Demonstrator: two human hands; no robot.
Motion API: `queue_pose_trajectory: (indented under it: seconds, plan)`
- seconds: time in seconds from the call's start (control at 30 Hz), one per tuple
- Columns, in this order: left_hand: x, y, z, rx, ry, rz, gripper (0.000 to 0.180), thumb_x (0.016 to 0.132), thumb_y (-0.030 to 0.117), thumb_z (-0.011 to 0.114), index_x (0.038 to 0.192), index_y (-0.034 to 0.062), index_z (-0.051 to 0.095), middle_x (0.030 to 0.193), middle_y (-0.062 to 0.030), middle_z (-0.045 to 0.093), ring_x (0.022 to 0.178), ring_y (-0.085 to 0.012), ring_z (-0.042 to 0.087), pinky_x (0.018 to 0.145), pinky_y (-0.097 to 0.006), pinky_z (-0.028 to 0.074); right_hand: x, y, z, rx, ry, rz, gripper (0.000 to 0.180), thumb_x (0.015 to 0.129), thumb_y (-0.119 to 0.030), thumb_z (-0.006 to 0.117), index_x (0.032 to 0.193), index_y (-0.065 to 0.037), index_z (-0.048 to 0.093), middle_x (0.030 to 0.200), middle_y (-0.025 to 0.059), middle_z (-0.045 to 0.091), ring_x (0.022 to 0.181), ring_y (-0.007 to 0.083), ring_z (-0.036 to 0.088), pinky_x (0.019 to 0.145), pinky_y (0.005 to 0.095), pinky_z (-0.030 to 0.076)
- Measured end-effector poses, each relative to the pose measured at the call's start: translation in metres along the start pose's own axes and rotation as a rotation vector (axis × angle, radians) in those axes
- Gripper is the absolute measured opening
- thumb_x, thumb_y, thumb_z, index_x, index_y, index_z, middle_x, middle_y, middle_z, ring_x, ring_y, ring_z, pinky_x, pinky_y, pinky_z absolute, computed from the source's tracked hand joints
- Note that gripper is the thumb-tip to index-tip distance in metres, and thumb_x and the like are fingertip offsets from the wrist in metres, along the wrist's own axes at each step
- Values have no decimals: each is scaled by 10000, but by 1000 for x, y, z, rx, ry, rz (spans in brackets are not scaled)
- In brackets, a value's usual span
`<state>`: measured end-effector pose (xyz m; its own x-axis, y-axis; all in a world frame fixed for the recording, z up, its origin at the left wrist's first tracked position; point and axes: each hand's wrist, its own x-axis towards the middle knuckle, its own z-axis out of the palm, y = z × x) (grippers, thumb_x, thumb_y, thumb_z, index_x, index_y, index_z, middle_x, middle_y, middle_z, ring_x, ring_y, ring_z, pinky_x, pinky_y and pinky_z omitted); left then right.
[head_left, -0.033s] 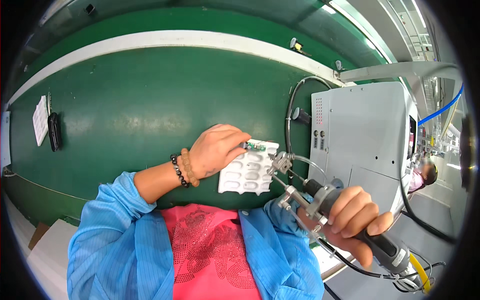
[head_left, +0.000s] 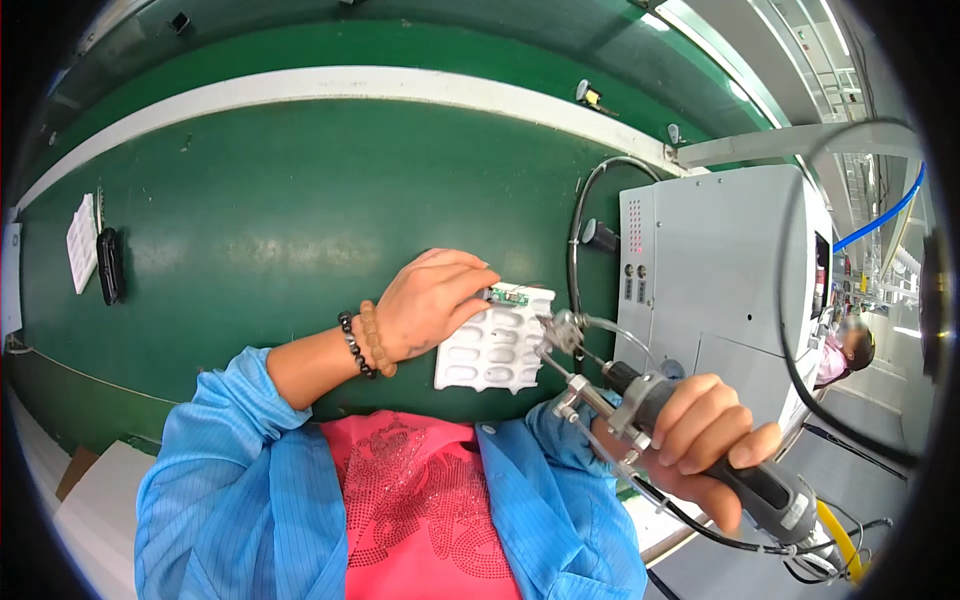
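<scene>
My left hand (head_left: 428,300) lies at the far left corner of a white molded tray (head_left: 490,375) with rows of oval pockets. Its thumb and index finger pinch the end of a small green circuit board (head_left: 512,297) along the tray's far edge. My right hand (head_left: 708,440) is wrapped round the grey and black handle of a hand-held tool (head_left: 650,398). Metal rods, clamps and a clear tube run from that handle to the tool's head (head_left: 563,332), which hangs over the tray's right edge, near the board. The exact tip is hard to make out.
A large grey machine (head_left: 725,260) stands to the right, with a black cable (head_left: 578,235) curving beside it. Far left on the green bench (head_left: 300,190) are another white tray (head_left: 82,245) and a black case-like object (head_left: 110,265). Another person (head_left: 845,352) is at the far right.
My hands, the board and the tool keep nearly the same places. The view has shifted slightly, and the black cable loop at the far right has swung to a different curve.
</scene>
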<state>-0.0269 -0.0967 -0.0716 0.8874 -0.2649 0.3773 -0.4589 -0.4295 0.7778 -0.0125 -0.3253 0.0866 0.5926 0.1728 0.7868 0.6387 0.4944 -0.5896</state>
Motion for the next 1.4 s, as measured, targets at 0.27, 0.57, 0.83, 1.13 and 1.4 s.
queue_pose_trajectory:
  seconds: [0.27, 0.57, 0.83, 1.13, 1.4]
  plan:
    - [54, -11, -54, -42, 92, -175, 275, 800, 92, 781, 1057, 27, 708, 961, -142, 708, 895, -255, 679, 810, -360, 534, -8, 6, -13, -1, 24, 7, 540, 845, -447, 772, 972, -24, 462, 619, 29, 553, 448, 151, 547, 392, 277, 473]
    - [186, -130, -87, 333, 292, -231, 214, 852, 156, 718, 1045, 64, 695, 914, -118, 706, 884, -300, 662, 833, -376, 529, -7, 8, -17, -6, 21, 64, 512, 839, -415, 787, 958, -16, 489, 598, 30, 560, 445, 159, 560, 398, 291, 480]
    - [240, -139, -4, 464, 151, 276, 327, 815, 103, 692, 1134, 56, 637, 1199, -136, 635, 1111, -342, 586, 998, -414, 471, -4, 4, -25, -23, -15, 161, 500, 834, -404, 788, 989, -22, 504, 624, 29, 560, 476, 165, 562, 442, 298, 501]
    - [288, -155, 38, 377, -210, 74, 244, 878, 103, 632, 1112, 38, 648, 1043, -173, 678, 1025, -378, 618, 906, -443, 503, -4, 5, -25, 15, -12, 152, 491, 835, -393, 794, 971, -20, 505, 625, 39, 566, 473, 168, 563, 445, 300, 505]
    - [199, -91, 8, -60, 72, 100, 346, 862, 46, 692, 1171, 38, 537, 1061, -176, 632, 959, -367, 630, 827, -411, 524, -4, 10, -19, 28, 8, 100, 478, 843, -375, 786, 966, -8, 505, 605, 39, 570, 466, 174, 574, 423, 317, 501]
